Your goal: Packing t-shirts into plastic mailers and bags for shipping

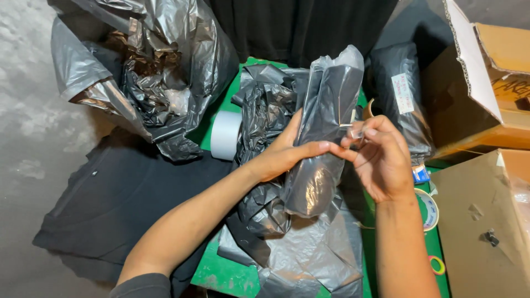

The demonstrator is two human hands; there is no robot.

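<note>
centrally, a grey plastic-wrapped bundle (326, 138) is held upright in mid-frame, its long axis running top to bottom with a slight tilt. from the left it is clasped by the left hand (281, 154), fingers closed around its middle. just right of it, the right hand (381, 160) is pinched on a strip of clear tape (353, 131) at the bundle's right edge. open room is scarce: crumpled grey bags (160, 72) at upper left, cardboard boxes (491, 83) at right, green surface (221, 273) below.

White label (403, 93) on grey parcel (398, 105)
</note>
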